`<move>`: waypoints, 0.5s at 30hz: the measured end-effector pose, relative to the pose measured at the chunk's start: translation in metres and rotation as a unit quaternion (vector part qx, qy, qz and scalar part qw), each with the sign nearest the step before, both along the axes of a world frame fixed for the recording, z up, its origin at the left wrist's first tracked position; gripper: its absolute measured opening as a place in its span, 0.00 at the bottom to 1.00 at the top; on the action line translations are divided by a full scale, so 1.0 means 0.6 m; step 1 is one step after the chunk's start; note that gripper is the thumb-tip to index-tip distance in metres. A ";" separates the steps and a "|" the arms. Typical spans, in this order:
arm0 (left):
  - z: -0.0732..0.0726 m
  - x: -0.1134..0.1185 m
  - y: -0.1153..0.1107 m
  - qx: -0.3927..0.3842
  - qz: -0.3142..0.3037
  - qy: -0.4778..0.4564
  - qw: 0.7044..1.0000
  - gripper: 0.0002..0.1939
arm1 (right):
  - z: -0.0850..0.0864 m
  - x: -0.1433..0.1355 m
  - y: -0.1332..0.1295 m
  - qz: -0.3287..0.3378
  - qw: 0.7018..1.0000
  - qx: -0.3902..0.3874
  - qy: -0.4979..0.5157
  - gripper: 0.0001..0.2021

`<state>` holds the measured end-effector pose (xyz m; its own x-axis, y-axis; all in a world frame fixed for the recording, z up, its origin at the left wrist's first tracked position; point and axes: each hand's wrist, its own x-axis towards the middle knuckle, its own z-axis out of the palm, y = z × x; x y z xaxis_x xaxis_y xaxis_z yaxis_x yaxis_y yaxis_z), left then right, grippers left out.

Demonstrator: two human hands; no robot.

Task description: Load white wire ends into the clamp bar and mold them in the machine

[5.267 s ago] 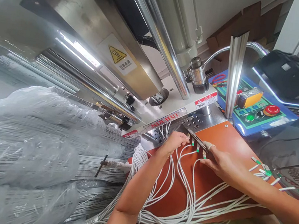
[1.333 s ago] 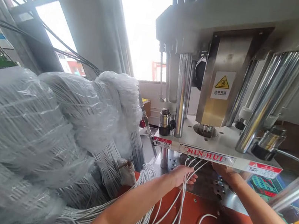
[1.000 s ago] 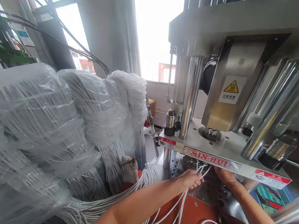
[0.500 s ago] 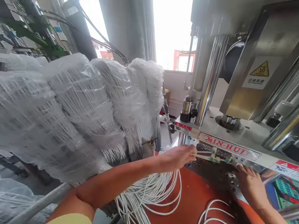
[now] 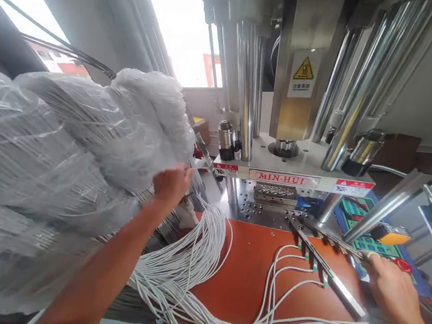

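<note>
Plastic wrap [image 5: 38,157] holds bundled white cables [image 5: 174,221]; left hand [image 5: 171,183] touches.

Beyond my left hand [image 5: 171,184] I saw the press [image 5: 288,165] with its yellow warning label [image 5: 304,71] and chrome columns [image 5: 247,88]. A control panel [image 5: 371,234] with a red button [image 5: 403,265] lay just past my right hand [image 5: 392,288]. A bright window [image 5: 180,21] stood behind.

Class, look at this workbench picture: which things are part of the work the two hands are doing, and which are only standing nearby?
In use:
left hand reaching into the wrapped cable bundles
right hand at the end of the metal bar, grip unclear
white cables with green tips on the orange board

Nearby:
press
control panel
warning sticker
</note>
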<state>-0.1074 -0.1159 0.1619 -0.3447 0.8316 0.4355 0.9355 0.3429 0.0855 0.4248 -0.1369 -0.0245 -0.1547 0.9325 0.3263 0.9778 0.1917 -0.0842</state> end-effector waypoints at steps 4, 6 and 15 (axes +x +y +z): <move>-0.036 0.119 -0.062 0.094 -0.346 0.010 0.934 0.11 | 0.006 -0.030 0.016 0.014 0.999 -0.032 -0.039 0.11; -0.072 0.200 -0.067 0.017 -0.501 -0.026 0.865 0.11 | 0.004 -0.054 0.030 0.022 0.998 -0.048 -0.036 0.10; -0.243 0.373 0.034 -0.170 -0.566 -0.034 0.806 0.26 | -0.003 -0.136 0.087 0.073 0.994 -0.077 0.008 0.06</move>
